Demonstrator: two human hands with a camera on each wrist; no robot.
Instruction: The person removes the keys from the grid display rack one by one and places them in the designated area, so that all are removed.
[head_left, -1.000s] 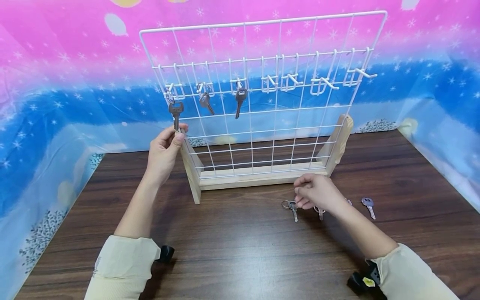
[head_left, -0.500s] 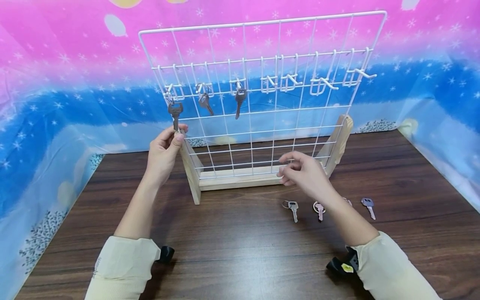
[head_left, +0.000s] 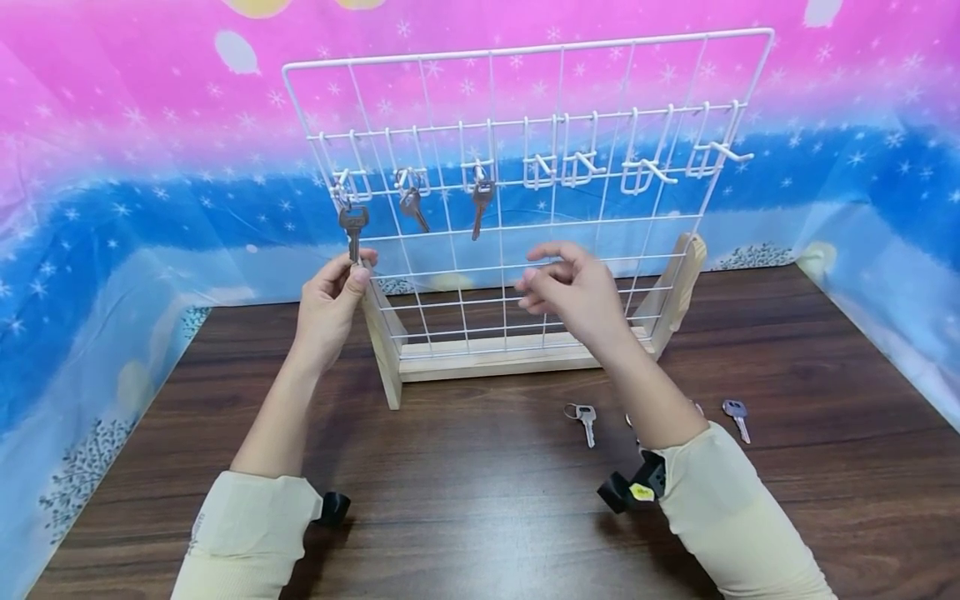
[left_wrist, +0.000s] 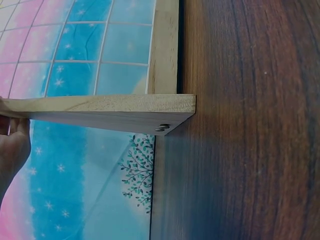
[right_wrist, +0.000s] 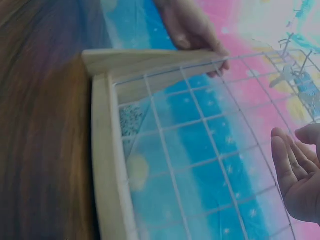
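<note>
Keys (head_left: pixel 482 197), three of them, are hung on the rack (head_left: pixel 495 365), others are left on the tabletop (head_left: pixel 465 475); wooden post (head_left: pixel 381 342) gripped by left fingers (head_left: pixel 351 287), right fingers (head_left: pixel 553 249) relaxed, apparently empty.

White grid (head_left: pixel 551 222), brown table (head_left: pixel 465 500), snowflaked pink-and-blue backdrop (head_left: pixel 150 167)

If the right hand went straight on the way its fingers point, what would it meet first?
Probably the wire grid, as the right hand points toward its lower half. Depth is unclear; if it passed in front, the left hand would likely come next.
</note>
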